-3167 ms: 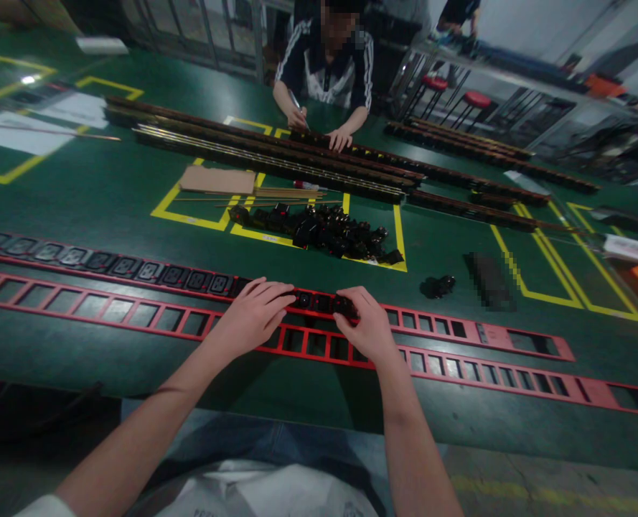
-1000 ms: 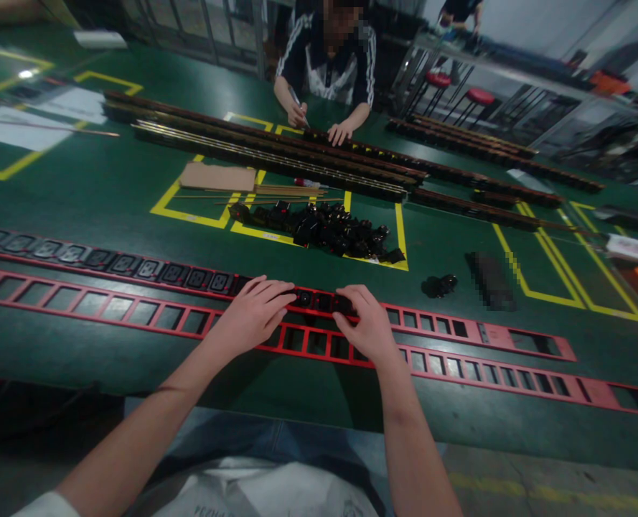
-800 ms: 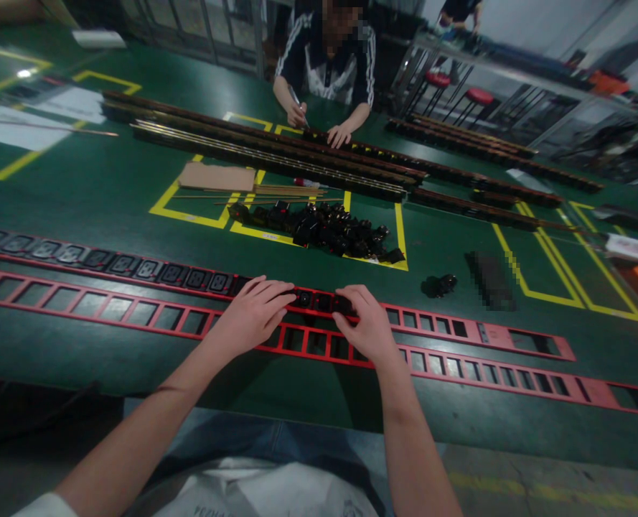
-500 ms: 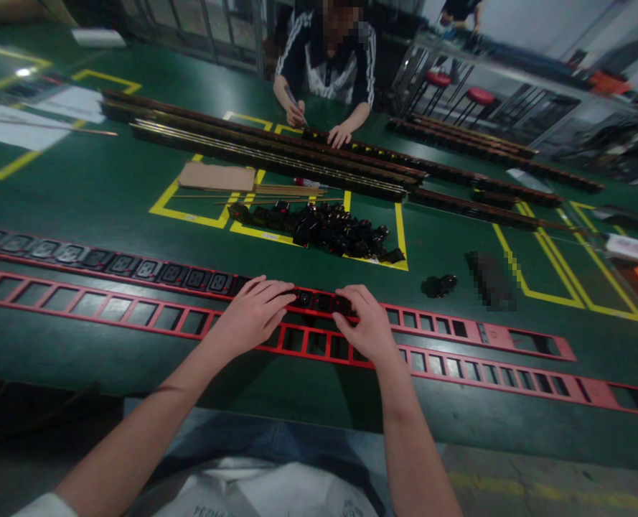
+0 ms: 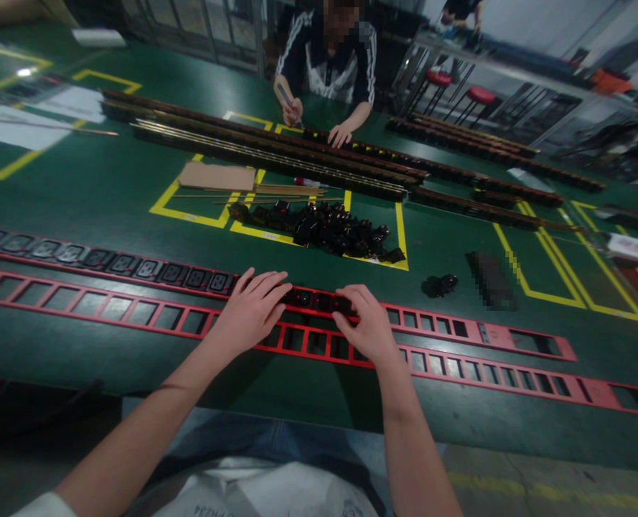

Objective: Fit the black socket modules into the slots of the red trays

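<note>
The farther red slotted strip [image 5: 491, 335] lies on the table, its left part filled with black outlet sockets [image 5: 172, 273]. My left hand [image 5: 250, 314] rests over this strip with its fingers stretched out, covering some of the sockets. At the strip's middle, my right hand [image 5: 369, 323] has thumb and fingers around a small black socket [image 5: 342, 304] seated in a slot. Between the hands, smaller black sockets [image 5: 304, 298] show in the red frame. Nearer to me, a second red strip [image 5: 598, 391] with bare slots runs parallel, passing under my wrists.
Beyond the strips is a pile of black sockets [image 5: 340, 230], with a cardboard piece [image 5: 216, 177] and thin rods [image 5: 286, 191] behind. Long dark rails [image 5: 275, 154] cross the table. A co-worker [image 5: 326, 64] sits opposite. A small black cluster [image 5: 440, 285] lies at right.
My left hand has shifted slightly to the left along the strip, its fingers spread a little more. My right hand stays put. The co-worker's hand with the tool has moved slightly left.
</note>
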Tool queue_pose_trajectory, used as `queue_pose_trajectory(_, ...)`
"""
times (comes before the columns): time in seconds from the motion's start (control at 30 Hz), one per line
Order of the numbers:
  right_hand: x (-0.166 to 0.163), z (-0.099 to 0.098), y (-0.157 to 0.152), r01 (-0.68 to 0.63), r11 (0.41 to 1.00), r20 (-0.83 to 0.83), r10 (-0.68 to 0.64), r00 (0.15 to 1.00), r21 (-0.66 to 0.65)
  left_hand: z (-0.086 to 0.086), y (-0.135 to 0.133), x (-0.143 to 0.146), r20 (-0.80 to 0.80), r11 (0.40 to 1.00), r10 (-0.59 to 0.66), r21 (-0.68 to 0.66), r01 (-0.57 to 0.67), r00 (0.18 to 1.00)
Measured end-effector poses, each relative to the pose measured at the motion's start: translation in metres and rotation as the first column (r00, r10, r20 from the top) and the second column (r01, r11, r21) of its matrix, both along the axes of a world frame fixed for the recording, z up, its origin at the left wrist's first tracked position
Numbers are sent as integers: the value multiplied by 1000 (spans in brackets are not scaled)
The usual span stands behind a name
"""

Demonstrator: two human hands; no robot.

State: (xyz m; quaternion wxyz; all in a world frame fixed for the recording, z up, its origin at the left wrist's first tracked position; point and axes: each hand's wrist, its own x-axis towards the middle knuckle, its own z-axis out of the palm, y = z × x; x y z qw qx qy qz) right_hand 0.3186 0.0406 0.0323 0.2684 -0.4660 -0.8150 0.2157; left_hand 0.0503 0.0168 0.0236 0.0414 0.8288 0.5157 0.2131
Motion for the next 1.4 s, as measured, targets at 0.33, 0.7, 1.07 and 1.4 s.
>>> queue_pose_trajectory(0.33, -1, 2, -1, 2, 1000, -2, -2, 1000, -6, 2, 0, 4, -48, 994, 103, -20, -104, 993)
queue_pose_trajectory(0.7, -1, 1, 0, 5, 1000, -10, -4, 1000, 3, 0, 0, 2, -32, 995, 104, -8, -104, 994)
queue_pose_trajectory(1.07, -1, 2, 0, 2, 1000, -3, -2, 1000, 7, 0, -4, 4, -56, 967, -246, 59, 249, 968)
queue_pose_trajectory(1.4, -2, 0, 1, 7, 1000, 0, -7, 1000, 7, -1, -2, 3, -16, 972, -227, 56, 227, 974)
